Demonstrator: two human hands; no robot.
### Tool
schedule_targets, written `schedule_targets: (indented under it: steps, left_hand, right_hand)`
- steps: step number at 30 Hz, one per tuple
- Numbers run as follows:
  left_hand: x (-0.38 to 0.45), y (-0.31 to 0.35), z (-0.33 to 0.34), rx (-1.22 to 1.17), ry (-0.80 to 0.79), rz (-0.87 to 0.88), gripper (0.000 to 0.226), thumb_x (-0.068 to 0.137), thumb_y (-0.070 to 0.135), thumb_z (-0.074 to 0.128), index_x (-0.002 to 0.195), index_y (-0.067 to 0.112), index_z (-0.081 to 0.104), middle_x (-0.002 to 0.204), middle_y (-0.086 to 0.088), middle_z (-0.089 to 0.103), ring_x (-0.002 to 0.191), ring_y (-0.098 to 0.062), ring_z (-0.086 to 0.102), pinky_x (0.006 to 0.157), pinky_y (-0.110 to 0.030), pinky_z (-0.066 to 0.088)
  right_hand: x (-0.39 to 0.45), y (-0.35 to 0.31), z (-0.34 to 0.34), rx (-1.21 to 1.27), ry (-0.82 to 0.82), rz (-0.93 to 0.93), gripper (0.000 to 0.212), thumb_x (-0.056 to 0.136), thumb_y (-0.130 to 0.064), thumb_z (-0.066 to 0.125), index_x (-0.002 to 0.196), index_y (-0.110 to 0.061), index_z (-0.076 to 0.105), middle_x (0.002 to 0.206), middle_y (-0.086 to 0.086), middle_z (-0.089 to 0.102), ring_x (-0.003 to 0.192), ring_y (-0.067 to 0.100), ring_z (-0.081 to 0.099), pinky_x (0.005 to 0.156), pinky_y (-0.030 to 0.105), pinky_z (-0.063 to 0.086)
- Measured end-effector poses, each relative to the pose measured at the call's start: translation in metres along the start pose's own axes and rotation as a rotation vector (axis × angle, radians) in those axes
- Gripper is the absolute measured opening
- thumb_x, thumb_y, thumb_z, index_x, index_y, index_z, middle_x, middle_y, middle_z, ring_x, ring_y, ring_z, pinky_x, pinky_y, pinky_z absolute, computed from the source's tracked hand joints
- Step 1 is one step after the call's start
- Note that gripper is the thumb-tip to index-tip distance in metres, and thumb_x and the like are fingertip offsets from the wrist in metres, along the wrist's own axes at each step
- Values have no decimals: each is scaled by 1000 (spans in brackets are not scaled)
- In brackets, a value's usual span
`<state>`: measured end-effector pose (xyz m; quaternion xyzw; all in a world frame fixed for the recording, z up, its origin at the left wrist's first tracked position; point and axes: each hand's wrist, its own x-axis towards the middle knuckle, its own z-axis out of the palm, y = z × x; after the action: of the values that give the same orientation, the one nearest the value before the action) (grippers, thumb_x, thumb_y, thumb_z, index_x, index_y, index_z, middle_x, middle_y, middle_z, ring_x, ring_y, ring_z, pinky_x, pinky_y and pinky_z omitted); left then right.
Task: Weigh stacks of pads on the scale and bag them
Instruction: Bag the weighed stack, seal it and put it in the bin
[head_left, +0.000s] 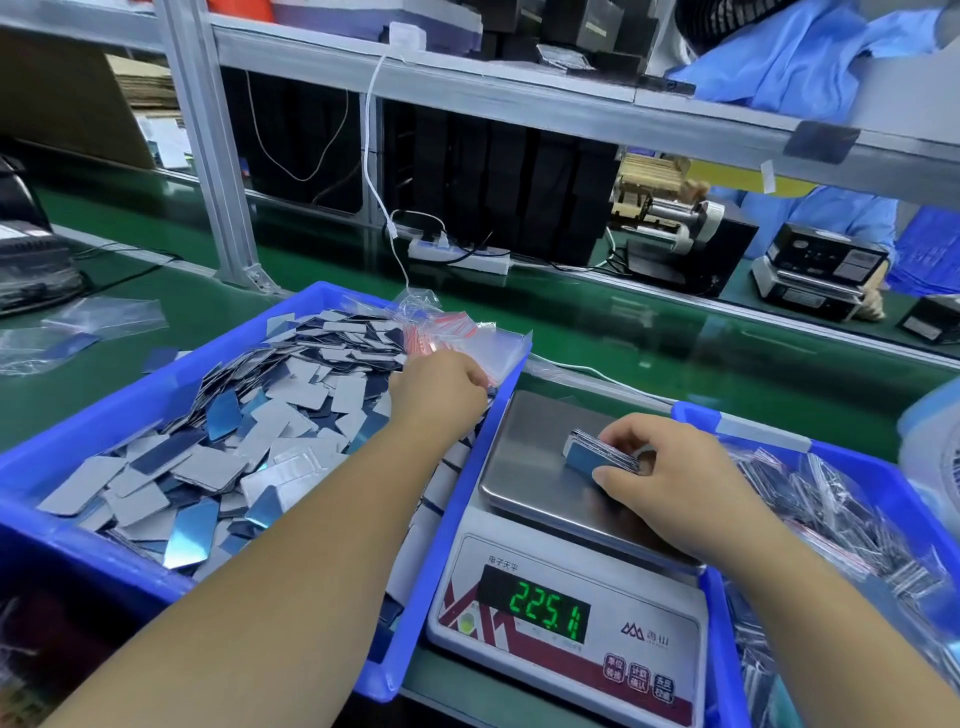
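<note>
At the far left, our blue bin (62, 483) holds a loose heap of pads (218, 441), grey and blue faces mixed, lying every which way. At its far right corner rests a bundle of clear bags (457, 332) with red strips. Our left hand (439, 397) reaches there, fingers curled at the edge of the bags; whether it already pinches one we cannot tell.

To the right stands the scale (566, 587), its green display lit. On the steel pan (524, 467) lies the stack of pads (597, 449), and our right hand (670, 473) grasps it, thumb at the near end and fingers over the far side. The stack lies flat, its long axis running from far left to near right.

To do this well, we judge the hand should let go before trusting the reading, since its pressure may add weight. Keeping the edges squared will help the stack slide into a bag. Further right, a second bin (878, 470) holds bagged packs (826, 514).
</note>
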<state>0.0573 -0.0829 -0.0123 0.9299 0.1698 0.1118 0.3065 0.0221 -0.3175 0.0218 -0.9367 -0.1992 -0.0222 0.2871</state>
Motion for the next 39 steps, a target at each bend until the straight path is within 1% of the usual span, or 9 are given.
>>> schedule_targets:
  steps: [6,10,12,15,18,21,32,37,39]
  left_hand:
    - [0,1,-17,-528,42,-114,24,86,14,67,73,33,73,87,10,73,72,-14,65,70,-30,55]
    - [-1,2,-25,-824,87,-116,20,85,13,75,77,31,77,93,13,74,82,-6,67,78,-29,54]
    - [-5,6,-28,-910,91,-28,19,85,15,76,80,33,78,96,14,76,91,-3,69,87,-26,53]
    - [-18,17,-26,-971,4,142,22,85,9,74,83,31,79,82,20,75,75,1,68,78,-21,58]
    - [-32,28,-18,-995,-132,267,17,82,9,73,85,25,79,79,7,77,75,-6,69,74,-22,57]
    - [-39,34,-11,-1045,-187,316,9,76,23,74,79,29,79,82,-1,78,83,-14,72,84,-32,60]
    - [-42,36,0,-1041,-263,424,28,76,4,77,84,31,74,86,4,76,85,-12,72,75,-22,55]
    - [-40,37,-3,-1227,-350,156,35,74,22,82,92,20,52,99,-6,56,76,-17,71,62,-30,57]
    - [-40,37,-6,-1135,-410,78,35,74,37,79,87,19,52,93,-5,59,67,-14,69,53,-26,53]
  right_hand:
    - [0,0,1,21,14,20,15,79,-23,73,78,-35,65,77,-25,66,70,-4,59,59,9,39]
    - [1,4,3,138,40,53,13,79,-23,75,78,-34,69,75,-25,68,64,0,60,57,11,41]
    - [2,2,3,443,23,126,15,82,-17,75,81,-32,72,69,-13,68,55,7,54,54,19,39]
    - [1,-3,0,949,-35,161,22,80,-7,71,78,-28,76,78,0,69,63,15,53,53,24,38]
    - [0,-5,-4,1172,-78,132,15,72,-15,70,83,-22,76,90,3,72,75,14,65,60,22,52]
    - [1,-2,-4,1298,-66,133,17,75,-12,67,90,-15,75,98,9,70,87,19,67,77,32,59]
    - [4,0,-3,1256,75,170,20,70,-10,69,89,-5,73,94,16,71,81,24,67,77,34,59]
    - [6,2,-3,1280,132,150,16,71,-10,69,86,-6,73,88,12,72,77,21,68,69,29,57]
    - [6,2,-5,1283,149,120,17,71,-11,70,87,-7,74,87,10,72,77,20,68,69,28,57]
